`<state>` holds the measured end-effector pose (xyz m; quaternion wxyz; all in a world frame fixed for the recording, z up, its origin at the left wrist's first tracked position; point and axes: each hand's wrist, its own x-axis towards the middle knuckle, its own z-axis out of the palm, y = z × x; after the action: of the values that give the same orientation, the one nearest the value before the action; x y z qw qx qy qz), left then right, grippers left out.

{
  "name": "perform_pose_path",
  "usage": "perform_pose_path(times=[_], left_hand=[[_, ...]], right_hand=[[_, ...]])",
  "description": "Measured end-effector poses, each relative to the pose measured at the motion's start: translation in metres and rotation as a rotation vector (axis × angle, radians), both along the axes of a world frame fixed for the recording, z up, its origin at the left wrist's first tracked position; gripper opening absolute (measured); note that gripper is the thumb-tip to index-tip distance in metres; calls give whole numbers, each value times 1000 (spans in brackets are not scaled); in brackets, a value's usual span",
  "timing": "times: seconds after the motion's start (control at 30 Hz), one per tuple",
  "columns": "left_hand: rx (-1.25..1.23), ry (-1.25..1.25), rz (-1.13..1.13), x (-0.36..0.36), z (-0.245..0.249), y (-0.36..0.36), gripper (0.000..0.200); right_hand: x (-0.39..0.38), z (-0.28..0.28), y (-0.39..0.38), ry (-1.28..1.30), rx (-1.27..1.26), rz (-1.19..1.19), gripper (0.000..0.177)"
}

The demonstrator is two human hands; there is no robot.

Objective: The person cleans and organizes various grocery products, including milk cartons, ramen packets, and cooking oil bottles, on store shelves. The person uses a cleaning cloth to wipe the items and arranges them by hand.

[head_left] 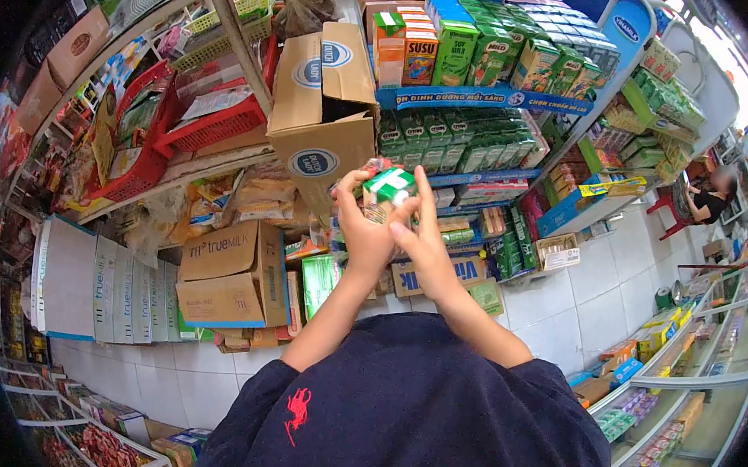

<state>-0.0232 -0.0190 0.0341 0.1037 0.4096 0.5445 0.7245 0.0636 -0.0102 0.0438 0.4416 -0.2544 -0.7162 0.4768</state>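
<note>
Both hands are raised in front of the milk shelf, around a small drink carton pack point(390, 183) with a green and white top. My left hand point(363, 237) is curled round its left side. From the right, my right hand point(425, 241) presses against it, with the thumb across the near side and the fingers pointing up. The pack's lower part is mostly hidden by the hands, and its label cannot be read. Just behind it stands an open Dutch Lady cardboard box point(320, 134), and green Milo cartons point(428, 142) fill the shelf beyond.
On top of the blue display rack point(487, 100) stand more cartons. Red baskets point(217, 127) sit on the left shelving. A TH true Milk box point(232, 280) is low on the left. Glass display cases point(693, 386) line the right. A person point(706, 200) sits far right.
</note>
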Motion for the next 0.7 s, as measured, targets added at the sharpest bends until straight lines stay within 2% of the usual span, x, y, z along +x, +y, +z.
perform_pose_path(times=[0.07, 0.1, 0.13, 0.2, 0.27, 0.3, 0.4, 0.47, 0.53, 0.57, 0.63, 0.67, 0.7], left_hand=[[21, 329, 86, 1, -8, 3, 58], [44, 361, 92, 4, -6, 4, 59], [-1, 426, -4, 2, -2, 3, 56], [1, 380, -329, -1, 1, 2, 53], [-17, 36, -619, -2, -8, 1, 55], [-42, -73, -669, 2, 0, -4, 55], [71, -56, -631, 14, 3, -11, 58], [45, -6, -636, 17, -7, -14, 64], [11, 22, -660, 17, -18, -17, 59], [13, 33, -660, 17, -23, -16, 59], [-16, -167, -657, 17, -28, -14, 53], [14, -128, -657, 13, -28, -17, 47], [42, -152, -668, 11, -17, -23, 51]], right_hand=[[-4, 8, -3, 416, -399, 96, 74], [-4, 5, -1, 455, -393, 102, 74], [-6, -1, -1, 530, -376, 25, 75], [0, 0, 0, 490, -257, -53, 79], [5, -2, 5, 496, -250, -110, 84], [8, -3, 8, 449, -170, -184, 85], [14, -7, 16, 358, -23, -305, 76], [18, 2, 17, 441, -53, -338, 76], [21, 8, 16, 465, -83, -371, 81], [24, 3, 17, 431, 17, -362, 82], [24, -5, 20, 367, 234, -328, 82], [25, -5, 20, 315, 383, -318, 82], [23, -6, 22, 325, 422, -323, 83]])
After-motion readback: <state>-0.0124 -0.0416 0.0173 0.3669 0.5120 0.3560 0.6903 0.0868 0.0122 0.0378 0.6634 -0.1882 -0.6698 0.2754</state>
